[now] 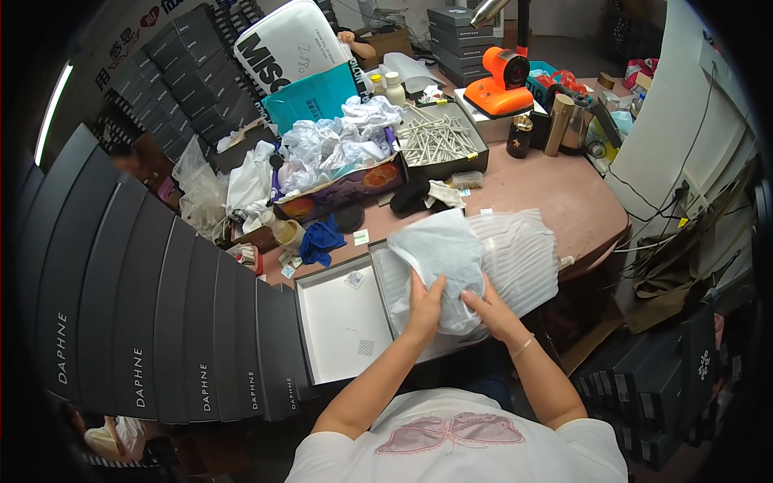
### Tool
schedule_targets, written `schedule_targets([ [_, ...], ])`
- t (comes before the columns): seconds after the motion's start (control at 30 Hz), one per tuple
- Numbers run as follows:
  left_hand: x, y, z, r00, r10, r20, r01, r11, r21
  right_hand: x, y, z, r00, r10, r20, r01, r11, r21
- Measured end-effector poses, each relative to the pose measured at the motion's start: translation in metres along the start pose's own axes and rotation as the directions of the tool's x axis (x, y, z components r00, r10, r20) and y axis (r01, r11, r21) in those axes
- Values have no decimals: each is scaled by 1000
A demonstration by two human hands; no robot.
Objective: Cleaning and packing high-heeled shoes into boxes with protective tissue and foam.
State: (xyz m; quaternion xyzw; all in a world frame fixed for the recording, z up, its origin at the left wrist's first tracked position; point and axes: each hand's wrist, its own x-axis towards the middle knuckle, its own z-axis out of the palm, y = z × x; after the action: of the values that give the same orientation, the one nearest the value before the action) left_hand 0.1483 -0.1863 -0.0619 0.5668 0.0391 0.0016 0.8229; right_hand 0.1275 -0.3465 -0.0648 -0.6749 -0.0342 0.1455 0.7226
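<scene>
Between my two hands is a soft bundle wrapped in thin white paper or film (pixel 441 249); what lies inside is hidden. My left hand (pixel 425 304) grips its near left side, thumb on top. On its near right side my right hand (pixel 491 311) grips it the same way, fingers partly tucked underneath. Beneath the bundle lies an open box lined with thin white sheets (pixel 390 278). A stack of pleated translucent sheets (pixel 519 253) spreads out to the right. Against the box's left side sits a shallow box part with a white inside (pixel 334 330), holding a small printed label (pixel 354 279).
Tall dark shoe boxes (pixel 173 322) line the left side. Behind my hands stand a purple carton of crumpled white paper (pixel 338 179) and a tray of white sticks (pixel 439 137). An orange device (pixel 503 84), a dark jar (pixel 519 137) and a blue cloth (pixel 322 240) rest on the pink table (pixel 564 189).
</scene>
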Motion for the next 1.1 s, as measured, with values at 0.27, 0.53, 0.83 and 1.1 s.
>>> schedule_targets([
  [0.27,-10,-4,1,984,-175,18,175,967,-184,29,26,-6,998,61,-13,-62,995,-74],
  [0.53,29,-58,0,904,-428,-11,409,871,-273,0,34,-2,989,-55,-140,20,970,-242],
  [0.83,-34,-7,-4,984,159,76,-173,954,243,-76,36,-142,891,424,-162,-441,893,-90],
  [1.1,-91,-26,-152,960,-228,-163,255,469,846,49,36,-26,933,-357,42,327,795,-510],
])
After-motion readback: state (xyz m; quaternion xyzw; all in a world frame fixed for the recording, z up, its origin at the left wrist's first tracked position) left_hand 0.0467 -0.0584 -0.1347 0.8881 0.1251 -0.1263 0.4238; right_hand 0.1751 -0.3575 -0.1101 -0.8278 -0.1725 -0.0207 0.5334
